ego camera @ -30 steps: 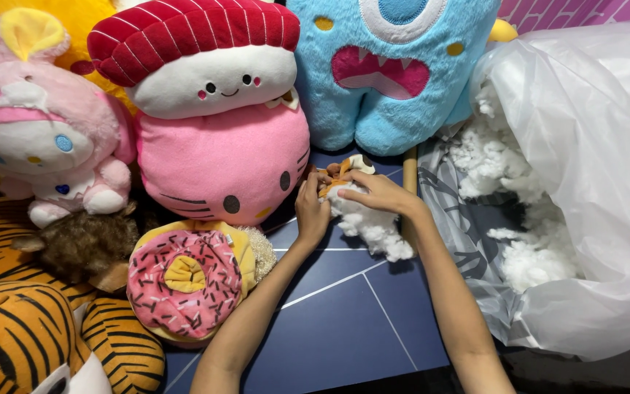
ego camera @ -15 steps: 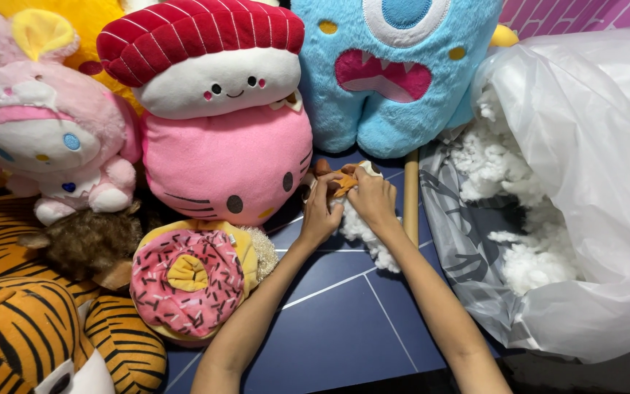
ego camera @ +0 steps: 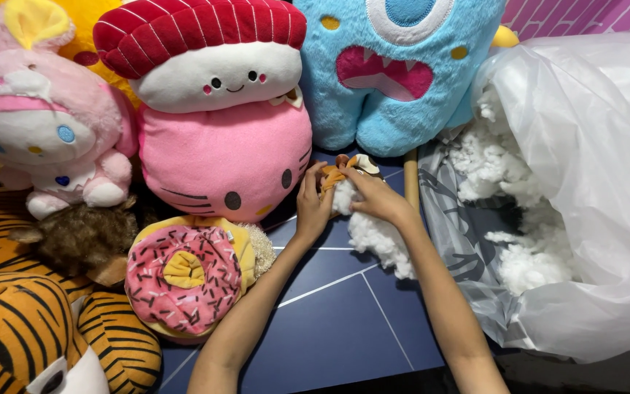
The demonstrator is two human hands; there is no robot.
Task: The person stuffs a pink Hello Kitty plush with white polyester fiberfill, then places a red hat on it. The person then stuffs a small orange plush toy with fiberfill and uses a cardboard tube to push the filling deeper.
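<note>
Both hands together at mid-scene, over a dark blue mat [ego camera: 329, 321] with white lines. Left hand [ego camera: 313, 204] wrapped around the left side of a small orange-and-brown plush toy [ego camera: 340, 169], fingers curled and pinching its fabric. Right hand [ego camera: 375, 195] laid over the toy's right side, fingers pressed down into a wad of white stuffing [ego camera: 377, 237] at the toy's underside; fingertips partly hidden in the fluff, so exact hold hard to tell. Stuffing trailing from the toy toward the near right, along the right forearm and resting on the mat.

Just right of the hands, a wooden stick [ego camera: 410, 179] lying on the mat, running near to far. Further right, a large clear plastic bag [ego camera: 592, 160], mouth open toward the hands, with more loose white filling inside.

Behind the hands, at the far side, a blue one-eyed monster plush [ego camera: 402, 80] with a pink mouth. To its left, a pink cat-face cushion [ego camera: 220, 157] topped by a white-and-red sushi plush [ego camera: 198, 51], the cushion just beside the left hand. Near left, a pink sprinkled doughnut plush [ego camera: 184, 277], close to the left forearm. Far left, a pink-and-white bunny plush [ego camera: 38, 124]; below it a brown furry toy [ego camera: 82, 233]; at the near left corner, a tiger plush [ego camera: 30, 335].
</note>
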